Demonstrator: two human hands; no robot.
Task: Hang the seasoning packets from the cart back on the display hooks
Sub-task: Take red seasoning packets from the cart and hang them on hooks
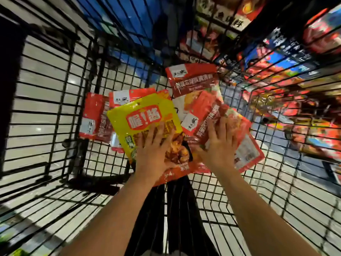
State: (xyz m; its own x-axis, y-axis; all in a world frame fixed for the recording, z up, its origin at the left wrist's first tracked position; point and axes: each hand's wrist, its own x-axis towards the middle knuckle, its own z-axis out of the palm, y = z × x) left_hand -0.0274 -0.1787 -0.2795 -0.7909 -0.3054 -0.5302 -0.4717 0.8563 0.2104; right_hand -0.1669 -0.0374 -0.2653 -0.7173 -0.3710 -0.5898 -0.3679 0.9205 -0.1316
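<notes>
A person is leaning over a black wire cart [55, 111], both arms reaching down the middle of the frame. The left hand [156, 150] is lying flat, fingers spread, on a yellow seasoning packet [140, 119]. The right hand [219, 143] is pressing open-fingered on a red packet [245, 145]. More red packets [191, 80] are lying at centre.

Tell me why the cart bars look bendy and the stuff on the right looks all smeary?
Head view: the wide lens curves the cart bars outward near the edges; motion blur smears the shelves on the right and softens both hands, the left hand on the yellow packet, the right hand on a red packet; print in the middle stays readable.
</notes>
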